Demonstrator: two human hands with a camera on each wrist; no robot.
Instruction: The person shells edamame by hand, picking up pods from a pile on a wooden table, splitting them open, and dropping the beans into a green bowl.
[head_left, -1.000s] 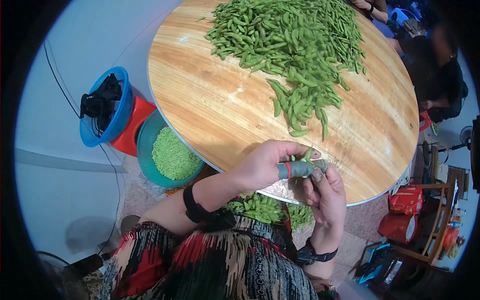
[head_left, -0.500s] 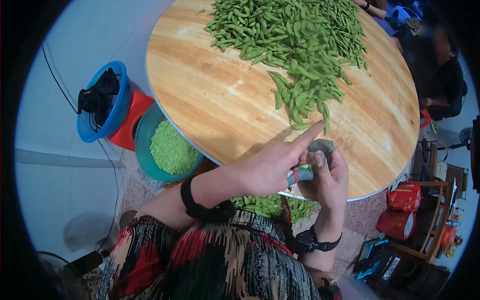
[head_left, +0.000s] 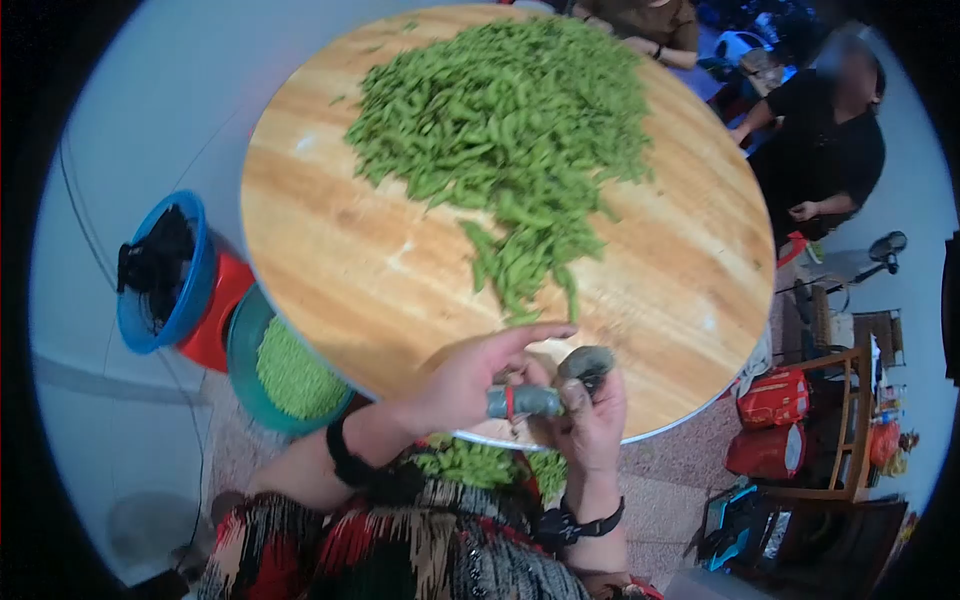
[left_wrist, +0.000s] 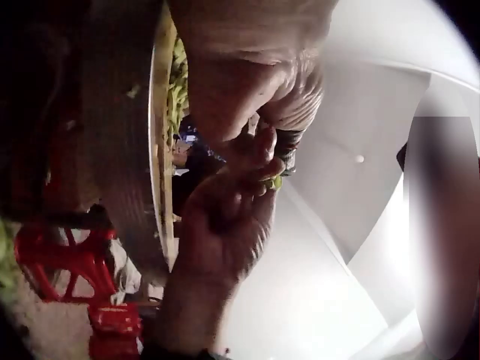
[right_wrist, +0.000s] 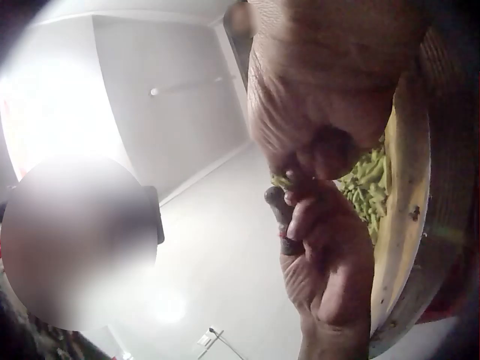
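Both hands meet over the round table's near edge, thumb tips close together. My left hand (head_left: 450, 388) has a grey-green cover with a red band on its thumb; its index finger stretches out straight while other fingers are curled. My right hand (head_left: 594, 432) has a grey cover (head_left: 586, 362) on a bent finger, with the thumb against it. A green soybean pod (right_wrist: 281, 181), mostly hidden, is pinched between the fingertips of both hands; a bit of the pod (left_wrist: 274, 182) also shows in the left wrist view. A large heap of pods (head_left: 490, 110) trails toward the hands.
A teal basin (head_left: 240, 365) of shelled green beans (head_left: 298, 370) stands left below the wooden table (head_left: 330, 260). Beyond it are a red stool (head_left: 215, 318) and a blue basin (head_left: 200, 290) with black things. More pods (head_left: 465, 462) lie at the lap. Two people sit across the table.
The head view has shifted, so table and hands appear lower and further left. The left index finger has moved off the pod and stretched out. The hands remain together.
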